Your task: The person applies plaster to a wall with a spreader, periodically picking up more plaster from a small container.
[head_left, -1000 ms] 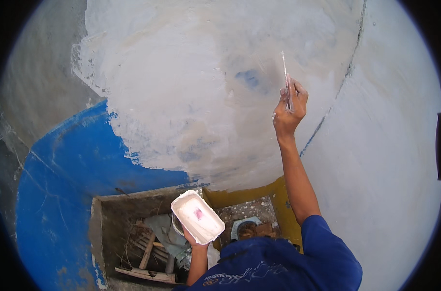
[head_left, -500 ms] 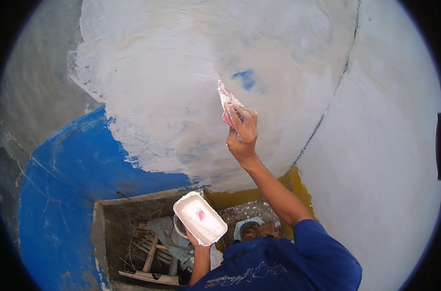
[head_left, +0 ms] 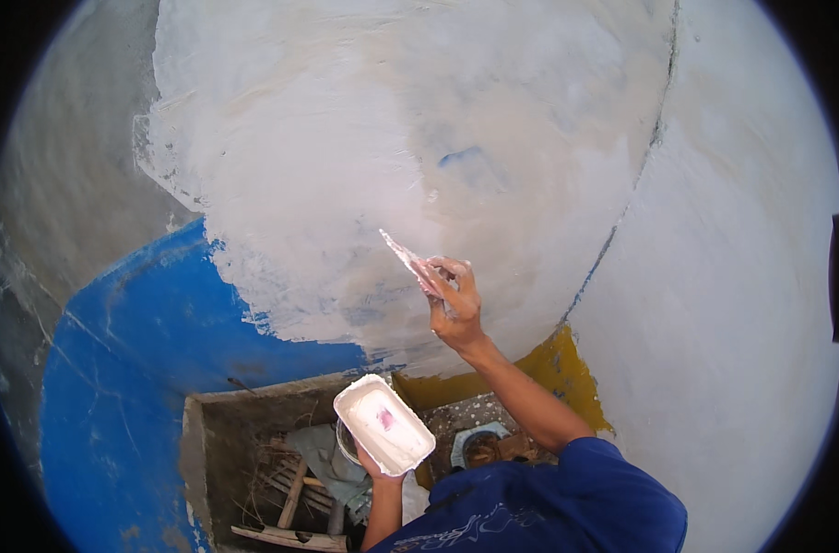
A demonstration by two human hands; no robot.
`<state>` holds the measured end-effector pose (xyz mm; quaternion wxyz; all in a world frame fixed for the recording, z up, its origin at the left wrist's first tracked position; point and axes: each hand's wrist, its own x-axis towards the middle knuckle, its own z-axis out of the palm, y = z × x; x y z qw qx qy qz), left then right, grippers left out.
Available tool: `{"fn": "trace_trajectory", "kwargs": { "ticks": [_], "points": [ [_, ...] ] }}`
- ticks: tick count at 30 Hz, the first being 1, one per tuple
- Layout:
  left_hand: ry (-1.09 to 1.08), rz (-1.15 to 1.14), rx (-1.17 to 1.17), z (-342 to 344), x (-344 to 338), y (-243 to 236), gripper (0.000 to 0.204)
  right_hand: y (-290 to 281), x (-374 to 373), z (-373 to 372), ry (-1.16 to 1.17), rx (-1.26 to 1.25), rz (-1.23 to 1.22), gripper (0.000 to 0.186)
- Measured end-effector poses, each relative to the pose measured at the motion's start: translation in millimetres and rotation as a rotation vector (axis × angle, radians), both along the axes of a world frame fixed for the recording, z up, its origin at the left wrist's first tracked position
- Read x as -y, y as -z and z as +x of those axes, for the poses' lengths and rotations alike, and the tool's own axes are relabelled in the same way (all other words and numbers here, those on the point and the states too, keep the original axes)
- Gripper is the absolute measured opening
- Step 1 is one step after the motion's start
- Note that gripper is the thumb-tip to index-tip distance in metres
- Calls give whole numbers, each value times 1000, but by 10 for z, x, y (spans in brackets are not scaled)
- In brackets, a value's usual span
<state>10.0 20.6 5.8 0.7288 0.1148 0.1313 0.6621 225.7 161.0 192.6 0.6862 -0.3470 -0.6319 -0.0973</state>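
Note:
My right hand [head_left: 452, 300] is raised against the wall and grips a flat putty knife [head_left: 403, 257], whose blade points up and to the left against the white-coated wall [head_left: 346, 166]. My left hand [head_left: 375, 465] is low, under a white rectangular tray [head_left: 384, 424] that it holds up; the tray carries white putty with a small pink smear. A small blue spot [head_left: 464, 158] still shows through the white coat above the knife. Bare blue wall [head_left: 134, 369] lies to the lower left.
Below me is a concrete pit [head_left: 254, 461] with wooden sticks, cloth and a bucket. A yellow band [head_left: 558, 369] runs along the wall's foot. A corner seam [head_left: 636, 175] separates a second pale wall [head_left: 742, 304] on the right.
My right hand has swept the knife down and to the left across the wall, from near the corner seam to below the blue spot. The tray has stayed low.

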Motion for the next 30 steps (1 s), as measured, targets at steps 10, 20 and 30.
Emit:
{"fn": "trace_trajectory", "kwargs": {
  "ticks": [10, 20, 30],
  "points": [
    [46, -36, 61, -20, -10, 139, 75, -52, -311, 1308, 510, -102, 154, 42],
    [28, -11, 33, -48, -23, 50, 72, 679, -84, 685, 165, 207, 13, 58],
    [83, -36, 110, 26, -47, 62, 75, 552, -249, 783, 268, 419, 8, 54]
  ]
}}
